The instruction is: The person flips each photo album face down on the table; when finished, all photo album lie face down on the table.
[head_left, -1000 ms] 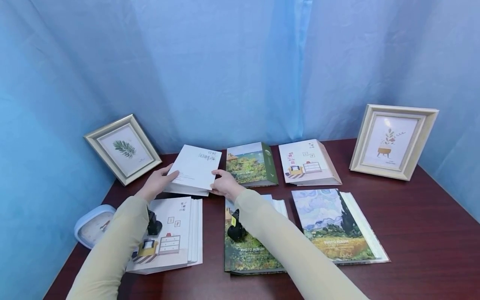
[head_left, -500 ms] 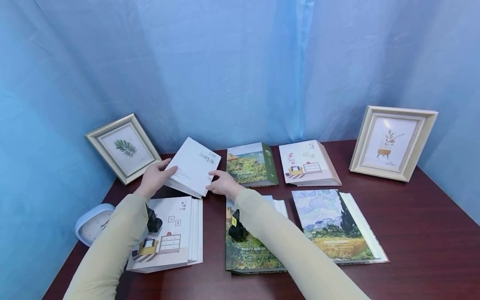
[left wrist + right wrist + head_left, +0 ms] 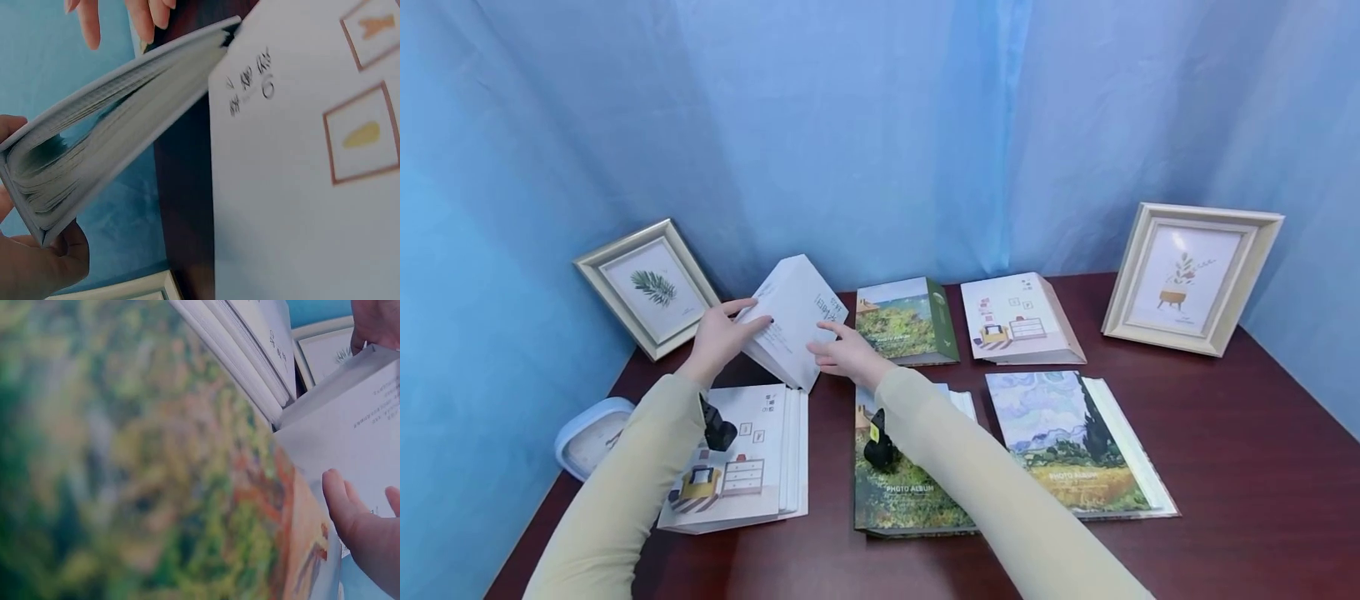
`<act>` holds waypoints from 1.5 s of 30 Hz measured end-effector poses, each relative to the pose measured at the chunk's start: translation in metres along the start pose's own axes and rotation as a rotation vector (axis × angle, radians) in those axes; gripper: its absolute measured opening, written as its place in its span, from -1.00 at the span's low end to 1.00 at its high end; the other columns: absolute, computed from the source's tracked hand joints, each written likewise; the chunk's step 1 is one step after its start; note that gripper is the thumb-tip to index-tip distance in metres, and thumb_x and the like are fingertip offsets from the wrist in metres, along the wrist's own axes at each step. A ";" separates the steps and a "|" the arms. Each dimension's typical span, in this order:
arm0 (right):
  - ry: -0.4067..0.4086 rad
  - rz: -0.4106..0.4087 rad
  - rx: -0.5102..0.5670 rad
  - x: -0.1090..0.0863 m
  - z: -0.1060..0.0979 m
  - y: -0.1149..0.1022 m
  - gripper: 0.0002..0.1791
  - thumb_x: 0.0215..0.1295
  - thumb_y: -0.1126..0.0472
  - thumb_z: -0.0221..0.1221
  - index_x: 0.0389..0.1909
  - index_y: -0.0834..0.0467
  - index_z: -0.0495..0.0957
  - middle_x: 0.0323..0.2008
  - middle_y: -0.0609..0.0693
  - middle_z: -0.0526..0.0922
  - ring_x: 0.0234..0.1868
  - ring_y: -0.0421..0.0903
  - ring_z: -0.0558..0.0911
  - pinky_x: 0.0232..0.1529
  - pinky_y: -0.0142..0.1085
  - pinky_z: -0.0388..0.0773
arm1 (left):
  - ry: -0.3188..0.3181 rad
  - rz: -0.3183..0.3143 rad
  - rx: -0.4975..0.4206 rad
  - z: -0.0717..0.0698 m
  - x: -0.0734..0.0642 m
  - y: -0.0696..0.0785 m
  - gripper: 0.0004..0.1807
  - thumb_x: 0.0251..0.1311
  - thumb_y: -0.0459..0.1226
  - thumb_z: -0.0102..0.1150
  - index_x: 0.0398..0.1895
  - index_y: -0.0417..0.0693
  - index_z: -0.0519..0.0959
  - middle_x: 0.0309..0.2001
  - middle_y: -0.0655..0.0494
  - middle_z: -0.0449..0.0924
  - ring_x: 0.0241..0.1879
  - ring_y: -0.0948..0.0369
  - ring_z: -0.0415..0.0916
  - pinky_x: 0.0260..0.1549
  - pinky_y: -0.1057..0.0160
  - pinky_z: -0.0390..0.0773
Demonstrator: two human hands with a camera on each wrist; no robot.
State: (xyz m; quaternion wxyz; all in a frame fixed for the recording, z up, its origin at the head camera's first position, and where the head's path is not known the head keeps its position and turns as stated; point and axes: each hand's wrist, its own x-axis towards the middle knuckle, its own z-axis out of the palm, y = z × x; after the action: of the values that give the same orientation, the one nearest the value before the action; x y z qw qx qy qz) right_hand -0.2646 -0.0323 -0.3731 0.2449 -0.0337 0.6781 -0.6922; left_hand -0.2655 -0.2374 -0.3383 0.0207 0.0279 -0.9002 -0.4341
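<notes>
A thick white photo album [image 3: 808, 304] stands tilted at the back left of the table, its lower corner pointing toward me. My left hand [image 3: 718, 337] grips it by the left side, thumb on one face. The left wrist view looks onto the page edges [image 3: 125, 106] between its covers, and the left hand [image 3: 44, 262] pinches the spine. Close in front of the cover, my right hand [image 3: 850, 358] has its fingers extended and spread. In the right wrist view, the right hand's fingers [image 3: 340, 500] overlap the white cover without curling round it.
Nearer me lie a furniture-print album [image 3: 745, 442], a green landscape album [image 3: 917, 504] and a cypress-painting album [image 3: 1067, 442]. Behind are another green album [image 3: 895, 321] and a pink-spined album [image 3: 1015, 317]. Picture frames [image 3: 700, 321] [image 3: 1217, 337] and a pale blue rounded object [image 3: 568, 437] flank them.
The white album has turned from lying nearly flat to standing tilted on its corner, its left side raised. My right hand has loosened from its edge and opened its fingers.
</notes>
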 end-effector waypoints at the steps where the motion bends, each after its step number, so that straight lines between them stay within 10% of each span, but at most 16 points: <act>1: -0.005 -0.002 0.011 0.001 -0.001 0.000 -0.33 0.39 0.20 0.08 0.46 0.02 0.08 0.35 0.21 0.24 0.26 0.18 0.42 0.27 -0.08 0.37 | 0.000 0.002 -0.002 0.000 0.000 0.002 -0.37 0.27 -0.12 0.14 0.35 -0.17 0.30 0.24 -0.27 0.37 0.12 -0.12 0.47 0.13 -0.05 0.45; 13: -0.033 -0.034 0.041 0.005 -0.002 -0.004 -0.29 0.39 0.12 0.07 0.48 -0.15 -0.01 0.39 0.11 0.22 0.29 0.19 0.37 0.20 -0.01 0.43 | -0.031 0.013 0.003 0.006 -0.004 0.018 -0.39 0.25 -0.11 0.16 0.33 -0.14 0.34 0.32 -0.25 0.27 0.17 -0.13 0.41 0.10 -0.08 0.47; 26: -0.010 -0.084 0.050 -0.003 -0.014 -0.017 -0.21 0.37 0.09 0.11 0.49 -0.19 -0.11 0.49 0.10 -0.13 0.34 0.22 0.30 0.13 0.09 0.45 | -0.064 0.178 0.057 0.025 -0.015 0.032 -0.43 0.25 -0.05 0.16 0.27 -0.11 0.42 0.37 -0.20 0.20 0.31 -0.10 0.22 0.19 -0.12 0.36; 45: 0.017 -0.121 0.059 -0.016 -0.019 -0.020 -0.07 0.35 0.12 0.13 0.50 -0.23 -0.31 0.41 0.25 0.11 0.31 0.24 0.32 0.05 0.07 0.52 | -0.171 0.293 -0.058 0.034 -0.018 0.017 -0.30 0.21 -0.18 0.24 0.40 -0.01 0.24 0.29 -0.15 0.33 0.03 -0.03 0.44 -0.15 0.16 0.53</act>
State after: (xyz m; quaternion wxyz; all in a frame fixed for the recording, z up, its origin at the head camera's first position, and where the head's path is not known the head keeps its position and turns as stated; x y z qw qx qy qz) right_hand -0.2634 -0.0091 -0.3513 0.1978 -0.0614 0.6562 -0.7256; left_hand -0.2498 -0.1988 -0.3467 0.0081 -0.1413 -0.8801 -0.4532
